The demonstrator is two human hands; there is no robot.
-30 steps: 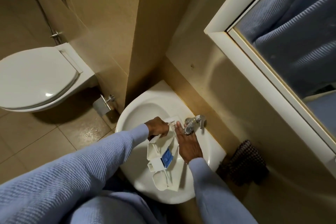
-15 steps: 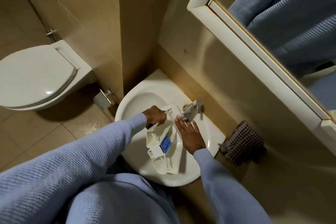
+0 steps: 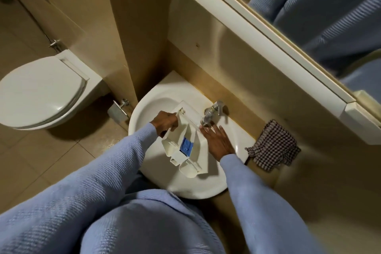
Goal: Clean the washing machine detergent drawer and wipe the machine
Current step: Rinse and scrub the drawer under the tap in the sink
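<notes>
well, detergent drawer [image 3: 199, 150]: white plastic, lying lengthwise in the washbasin, its far end up beside the tap and its near end towards you.
blue insert [image 3: 186, 145]: sits in the drawer's middle compartment; any marking on it is too small to read.
your left hand [image 3: 166, 123]: fingers curled round the drawer's far left edge, gripping it.
your right hand [image 3: 218, 142]: fingers straight and spread, laid flat along the drawer's right side, fingertips just below the tap spout; it grasps nothing.
washbasin [image 3: 185, 189]: white, rounded, set against the beige wall.
tap [image 3: 212, 112]: chrome, at the basin's back rim; you cannot tell from this view whether water runs.
checked cloth [image 3: 274, 146]: dark and white, crumpled just beside the basin's right edge.
toilet [image 3: 39, 93]: white, lid down, well apart to your left.
mirror [image 3: 309, 16]: white-framed, above the basin, reflecting your blue sleeves.
</notes>
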